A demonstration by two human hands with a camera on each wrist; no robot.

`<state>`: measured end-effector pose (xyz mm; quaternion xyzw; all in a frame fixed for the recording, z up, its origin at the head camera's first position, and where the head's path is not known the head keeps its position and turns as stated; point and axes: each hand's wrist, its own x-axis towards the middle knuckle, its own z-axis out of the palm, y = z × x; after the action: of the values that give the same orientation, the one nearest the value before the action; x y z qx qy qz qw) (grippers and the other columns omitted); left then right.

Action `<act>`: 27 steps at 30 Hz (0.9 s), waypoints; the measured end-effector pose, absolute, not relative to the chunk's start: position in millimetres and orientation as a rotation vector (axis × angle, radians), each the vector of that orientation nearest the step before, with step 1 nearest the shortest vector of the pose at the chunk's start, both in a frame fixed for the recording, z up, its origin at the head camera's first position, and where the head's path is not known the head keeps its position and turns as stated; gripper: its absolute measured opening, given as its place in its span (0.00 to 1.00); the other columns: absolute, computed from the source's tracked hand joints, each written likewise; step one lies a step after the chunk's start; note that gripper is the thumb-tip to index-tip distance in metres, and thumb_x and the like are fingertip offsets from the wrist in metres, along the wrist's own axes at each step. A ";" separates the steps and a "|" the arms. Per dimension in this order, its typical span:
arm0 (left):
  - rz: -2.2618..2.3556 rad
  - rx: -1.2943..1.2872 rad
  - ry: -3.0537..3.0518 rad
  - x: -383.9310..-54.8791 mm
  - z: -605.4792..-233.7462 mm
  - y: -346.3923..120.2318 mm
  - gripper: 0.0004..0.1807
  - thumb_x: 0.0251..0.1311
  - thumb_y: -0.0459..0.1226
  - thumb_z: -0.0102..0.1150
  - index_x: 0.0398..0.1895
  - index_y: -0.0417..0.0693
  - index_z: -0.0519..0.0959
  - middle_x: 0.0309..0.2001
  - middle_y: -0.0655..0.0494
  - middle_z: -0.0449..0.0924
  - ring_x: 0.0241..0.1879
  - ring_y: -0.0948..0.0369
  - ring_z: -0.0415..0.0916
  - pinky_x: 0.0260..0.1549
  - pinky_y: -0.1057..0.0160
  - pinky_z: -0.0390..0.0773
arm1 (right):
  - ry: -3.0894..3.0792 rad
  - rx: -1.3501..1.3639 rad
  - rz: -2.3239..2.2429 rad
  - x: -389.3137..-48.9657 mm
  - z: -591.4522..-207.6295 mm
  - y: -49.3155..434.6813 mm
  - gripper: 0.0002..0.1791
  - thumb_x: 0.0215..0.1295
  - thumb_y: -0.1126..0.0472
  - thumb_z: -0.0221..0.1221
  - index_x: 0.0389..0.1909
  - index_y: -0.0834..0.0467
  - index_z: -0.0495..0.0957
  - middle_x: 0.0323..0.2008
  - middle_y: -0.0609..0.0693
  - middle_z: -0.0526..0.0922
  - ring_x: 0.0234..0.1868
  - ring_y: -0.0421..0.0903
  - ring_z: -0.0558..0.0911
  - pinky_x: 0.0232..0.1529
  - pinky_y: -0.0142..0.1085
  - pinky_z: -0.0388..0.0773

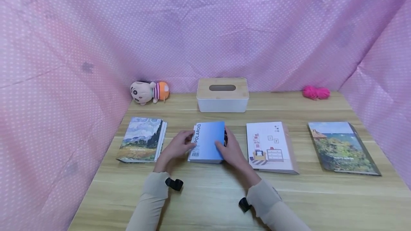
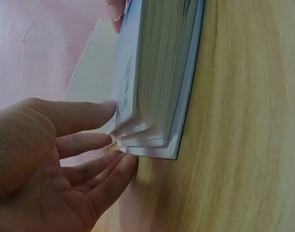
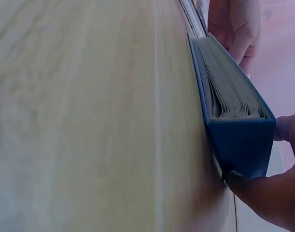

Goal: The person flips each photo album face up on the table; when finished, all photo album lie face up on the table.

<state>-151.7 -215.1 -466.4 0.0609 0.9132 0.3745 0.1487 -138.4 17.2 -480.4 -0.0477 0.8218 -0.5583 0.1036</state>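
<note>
A blue photo album (image 1: 210, 136) marked POLAROID lies in the middle of the table with its cover up. My left hand (image 1: 177, 145) pinches its page-side edge. In the left wrist view, that thumb (image 2: 96, 113) lies on the cover, with fingers at the cover and page edges; the pages (image 2: 161, 72) fan slightly at the corner. My right hand (image 1: 232, 149) grips the spine side, its thumb on top of the cover. The right wrist view shows the dark blue spine (image 3: 244, 145) between the thumb and a finger. Some right fingers are hidden.
A landscape-painting album (image 1: 139, 140) lies left. Right are a white album (image 1: 266, 145) with a furniture drawing and a garden-painting album (image 1: 343, 147). Behind stand a tissue box (image 1: 223, 104), a plush doll (image 1: 149, 92) and pink yarn (image 1: 316, 92), near the dotted pink cloth (image 1: 224, 27).
</note>
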 end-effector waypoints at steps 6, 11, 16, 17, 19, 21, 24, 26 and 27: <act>1.098 0.155 2.600 -148.9 -464.0 -213.3 0.32 0.63 0.40 0.59 0.70 0.47 0.63 0.62 0.46 0.67 0.60 0.51 0.68 0.61 0.51 0.69 | 2.317 -0.071 -1.709 -141.7 -482.8 20.3 0.39 0.70 0.59 0.52 0.76 0.50 0.44 0.75 0.51 0.50 0.75 0.53 0.53 0.72 0.48 0.53; 1.150 0.131 2.568 -147.1 -463.5 -212.8 0.31 0.64 0.38 0.58 0.70 0.48 0.63 0.63 0.47 0.66 0.61 0.52 0.67 0.62 0.51 0.68 | 2.267 -0.051 -1.735 -144.4 -482.4 23.3 0.39 0.69 0.60 0.53 0.76 0.47 0.46 0.75 0.48 0.52 0.75 0.51 0.52 0.73 0.48 0.49; 1.188 0.177 2.571 -149.0 -468.4 -211.7 0.30 0.64 0.37 0.57 0.69 0.47 0.65 0.60 0.48 0.69 0.58 0.53 0.69 0.60 0.51 0.70 | 2.224 -0.056 -1.761 -144.1 -476.4 26.6 0.38 0.69 0.60 0.54 0.75 0.43 0.48 0.75 0.48 0.53 0.75 0.52 0.53 0.73 0.50 0.51; 1.199 0.186 2.569 -149.2 -469.0 -210.8 0.29 0.64 0.36 0.57 0.69 0.47 0.65 0.60 0.48 0.69 0.58 0.54 0.69 0.60 0.51 0.70 | 2.215 -0.048 -1.757 -143.9 -474.0 27.5 0.38 0.69 0.60 0.54 0.75 0.42 0.48 0.75 0.48 0.53 0.75 0.53 0.53 0.72 0.51 0.51; 1.224 0.198 2.559 -149.2 -469.6 -208.2 0.29 0.64 0.36 0.57 0.68 0.46 0.65 0.60 0.48 0.69 0.57 0.53 0.69 0.60 0.51 0.70 | 2.206 -0.040 -1.745 -144.5 -469.2 29.9 0.37 0.69 0.58 0.53 0.75 0.39 0.48 0.75 0.47 0.53 0.74 0.54 0.54 0.72 0.53 0.51; 1.252 0.208 2.544 -148.8 -469.7 -205.0 0.28 0.64 0.36 0.57 0.68 0.46 0.65 0.60 0.47 0.69 0.57 0.53 0.69 0.59 0.50 0.70 | 2.199 -0.053 -1.733 -145.5 -463.6 32.9 0.37 0.70 0.56 0.53 0.74 0.36 0.48 0.75 0.47 0.53 0.74 0.56 0.54 0.71 0.55 0.52; 1.287 0.197 2.509 -148.6 -469.2 -199.8 0.28 0.65 0.37 0.57 0.68 0.47 0.66 0.60 0.48 0.69 0.56 0.53 0.69 0.59 0.52 0.70 | 2.189 -0.088 -1.735 -148.0 -455.3 37.4 0.36 0.69 0.54 0.54 0.73 0.32 0.50 0.75 0.47 0.51 0.73 0.59 0.56 0.68 0.56 0.58; 1.307 0.193 2.489 -149.1 -469.5 -196.7 0.27 0.65 0.37 0.57 0.68 0.49 0.66 0.59 0.49 0.69 0.55 0.55 0.70 0.59 0.53 0.70 | 2.171 -0.112 -1.749 -149.2 -449.9 39.8 0.36 0.69 0.53 0.55 0.72 0.31 0.51 0.75 0.48 0.51 0.72 0.60 0.57 0.66 0.55 0.62; 1.314 0.196 2.477 -149.5 -469.6 -195.3 0.27 0.65 0.38 0.57 0.67 0.49 0.66 0.59 0.50 0.69 0.55 0.55 0.70 0.58 0.53 0.71 | 2.162 -0.109 -1.752 -149.6 -447.6 40.9 0.36 0.68 0.51 0.55 0.72 0.31 0.51 0.75 0.48 0.52 0.72 0.60 0.58 0.65 0.55 0.64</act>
<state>-149.5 -195.3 -469.6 0.0687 0.8692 0.4611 0.1648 -149.6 40.9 -447.6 -0.0385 0.7640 -0.6190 0.1775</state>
